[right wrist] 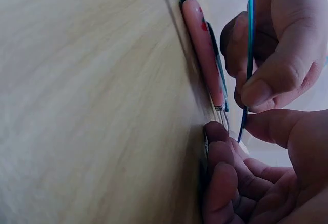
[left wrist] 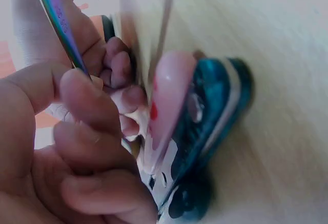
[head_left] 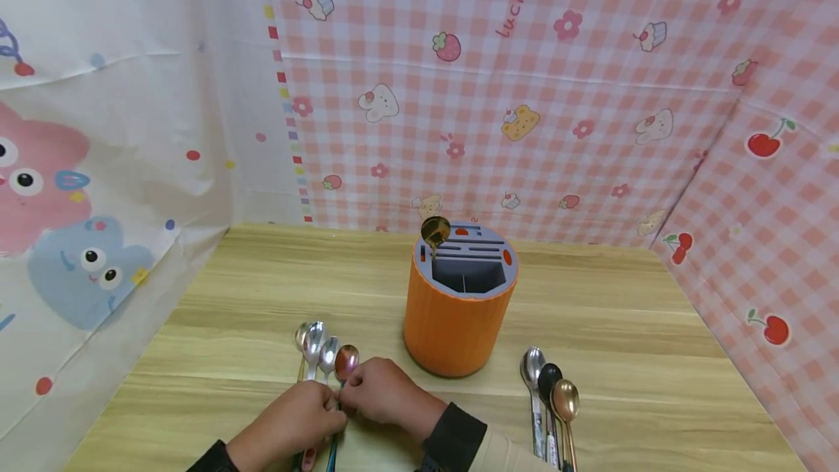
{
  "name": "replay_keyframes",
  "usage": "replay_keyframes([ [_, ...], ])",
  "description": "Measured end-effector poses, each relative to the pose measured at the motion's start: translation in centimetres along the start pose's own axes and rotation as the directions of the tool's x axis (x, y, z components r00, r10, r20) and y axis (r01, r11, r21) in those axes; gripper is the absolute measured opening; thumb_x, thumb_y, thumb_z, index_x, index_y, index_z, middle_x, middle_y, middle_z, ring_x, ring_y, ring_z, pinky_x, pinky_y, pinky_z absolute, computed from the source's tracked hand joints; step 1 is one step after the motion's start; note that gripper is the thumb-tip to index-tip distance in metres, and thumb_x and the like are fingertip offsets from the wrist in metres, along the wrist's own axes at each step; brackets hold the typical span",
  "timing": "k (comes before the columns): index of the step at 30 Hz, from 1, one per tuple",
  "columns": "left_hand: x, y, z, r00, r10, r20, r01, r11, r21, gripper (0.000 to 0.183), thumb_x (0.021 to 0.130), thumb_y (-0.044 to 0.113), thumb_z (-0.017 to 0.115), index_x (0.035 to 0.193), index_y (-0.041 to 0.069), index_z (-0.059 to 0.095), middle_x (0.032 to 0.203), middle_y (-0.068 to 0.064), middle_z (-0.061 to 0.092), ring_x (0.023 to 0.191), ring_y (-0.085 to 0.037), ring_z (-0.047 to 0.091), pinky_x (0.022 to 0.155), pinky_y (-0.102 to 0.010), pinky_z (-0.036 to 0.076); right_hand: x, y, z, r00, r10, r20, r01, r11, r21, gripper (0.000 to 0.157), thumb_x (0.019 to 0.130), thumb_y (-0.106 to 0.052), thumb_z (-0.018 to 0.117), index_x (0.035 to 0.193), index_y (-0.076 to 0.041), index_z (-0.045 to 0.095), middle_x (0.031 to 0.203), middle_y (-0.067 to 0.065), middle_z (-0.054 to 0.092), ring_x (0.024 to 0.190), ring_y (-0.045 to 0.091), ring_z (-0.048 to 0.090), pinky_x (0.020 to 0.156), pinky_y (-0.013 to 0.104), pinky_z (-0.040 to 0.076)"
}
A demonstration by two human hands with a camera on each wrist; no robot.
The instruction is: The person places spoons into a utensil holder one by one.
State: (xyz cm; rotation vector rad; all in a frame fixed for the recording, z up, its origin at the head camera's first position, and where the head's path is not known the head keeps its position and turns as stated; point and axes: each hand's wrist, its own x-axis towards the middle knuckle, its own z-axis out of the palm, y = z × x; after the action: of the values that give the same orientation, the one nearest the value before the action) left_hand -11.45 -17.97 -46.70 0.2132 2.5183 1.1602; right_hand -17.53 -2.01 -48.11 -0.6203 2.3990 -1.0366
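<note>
An iridescent spoon (head_left: 347,361) lies between both hands in the head view, its bowl pointing away. My left hand (head_left: 301,417) pinches its rainbow-coloured handle (left wrist: 59,24) between thumb and finger. Close beside it, my right hand (head_left: 387,392) pinches the same spoon nearer the bowl, the thumb tip against the blue-green handle (right wrist: 250,34). Just left of this spoon are silver spoons (head_left: 314,341), their handles partly hidden under my left hand. A pink handle with red marks (left wrist: 171,80) and a teal handle (left wrist: 205,106) rest below the fingers in the left wrist view.
An orange cylindrical holder (head_left: 452,333) with a grey slotted top stands beyond my right hand. One gold spoon (head_left: 435,230) stands in it, bowl up. Several silver, black and copper-coloured spoons (head_left: 566,399) lie together at the right. Patterned cloth (head_left: 498,93) hangs behind the wooden table (head_left: 629,297).
</note>
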Motion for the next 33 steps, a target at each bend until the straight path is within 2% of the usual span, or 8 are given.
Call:
replay_keyframes([
  [5,0.0,0.2,-0.1,0.999,-0.011,0.031,0.012,0.999,-0.034,0.015,0.076,0.01,0.059,0.064,0.013,0.052,0.049,0.008,0.051,0.035,-0.003,0.048,0.037,-0.019,0.035,0.1,0.2,-0.1,1.0,0.019,-0.018,-0.017,0.996,0.091,0.025,0.084,-0.022,0.067,0.06,-0.014,0.066,0.05,-0.011,0.046,0.045,0.007,0.041,0.044,0.022,0.028],
  [10,-0.1,0.3,-0.1,0.997,0.003,0.074,0.008,0.989,-0.145,0.006,0.077,0.004,0.057,0.075,0.008,0.054,0.053,0.004,0.053,0.034,-0.006,0.049,0.035,-0.02,0.039,0.0,0.1,-0.4,0.998,-0.017,-0.064,0.024,0.994,0.11,0.023,0.084,-0.021,0.067,0.062,-0.015,0.064,0.055,-0.01,0.051,0.048,0.007,0.044,0.045,0.022,0.031],
  [14,-0.1,0.2,-0.1,0.994,0.01,0.105,0.014,0.974,-0.225,0.011,0.078,0.001,0.06,0.087,0.004,0.053,0.057,0.001,0.055,0.035,-0.006,0.048,0.035,-0.02,0.038,-0.2,-0.2,-0.9,0.995,-0.023,-0.101,0.04,0.985,0.168,0.023,0.086,-0.022,0.07,0.066,-0.015,0.062,0.056,-0.008,0.052,0.049,0.008,0.044,0.045,0.023,0.032],
  [18,-0.1,0.1,-0.2,0.991,0.015,0.131,0.02,0.965,-0.261,0.016,0.079,0.002,0.061,0.092,0.002,0.053,0.062,-0.001,0.059,0.036,-0.007,0.049,0.035,-0.02,0.037,-0.4,-0.3,-1.2,0.994,-0.019,-0.111,0.045,0.97,0.238,0.021,0.087,-0.023,0.072,0.07,-0.014,0.063,0.056,-0.006,0.055,0.05,0.008,0.046,0.045,0.024,0.033],
  [23,0.0,0.3,-0.4,0.986,0.036,0.161,0.012,0.958,-0.287,0.018,0.083,0.002,0.062,0.098,0.001,0.052,0.069,-0.005,0.063,0.038,-0.009,0.052,0.035,-0.02,0.039,-0.2,-0.1,-1.5,0.993,-0.008,-0.119,0.05,0.934,0.355,0.018,0.087,-0.022,0.073,0.078,-0.011,0.062,0.06,-0.003,0.057,0.053,0.01,0.051,0.047,0.024,0.039],
  [26,0.0,0.5,-0.6,0.988,0.07,0.139,-0.031,0.963,-0.267,0.02,0.082,0.0,0.061,0.099,0.001,0.051,0.07,-0.005,0.062,0.04,-0.012,0.055,0.037,-0.021,0.041,-0.2,-0.2,-1.7,0.992,-0.014,-0.124,0.065,0.906,0.417,0.016,0.087,-0.019,0.073,0.084,-0.008,0.061,0.066,-0.001,0.06,0.056,0.011,0.056,0.05,0.024,0.043],
  [29,0.0,0.7,-0.7,0.989,0.1,0.112,-0.071,0.969,-0.238,0.019,0.082,-0.001,0.062,0.098,0.001,0.052,0.071,-0.004,0.062,0.042,-0.022,0.06,0.038,-0.026,0.046,-0.3,-0.3,-2.1,0.991,-0.044,-0.124,0.098,0.875,0.475,0.014,0.088,-0.014,0.071,0.09,-0.005,0.061,0.075,0.001,0.063,0.061,0.013,0.058,0.054,0.025,0.046],
  [33,0.0,0.9,-0.8,0.986,0.145,0.078,-0.127,0.972,-0.196,0.019,0.084,0.001,0.066,0.098,0.001,0.052,0.074,-0.004,0.061,0.05,-0.026,0.062,0.044,-0.029,0.05,-0.6,-0.7,-2.9,0.991,-0.069,-0.115,0.121,0.829,0.545,0.014,0.09,-0.009,0.069,0.096,-0.001,0.059,0.081,0.003,0.064,0.064,0.016,0.06,0.06,0.031,0.053],
])
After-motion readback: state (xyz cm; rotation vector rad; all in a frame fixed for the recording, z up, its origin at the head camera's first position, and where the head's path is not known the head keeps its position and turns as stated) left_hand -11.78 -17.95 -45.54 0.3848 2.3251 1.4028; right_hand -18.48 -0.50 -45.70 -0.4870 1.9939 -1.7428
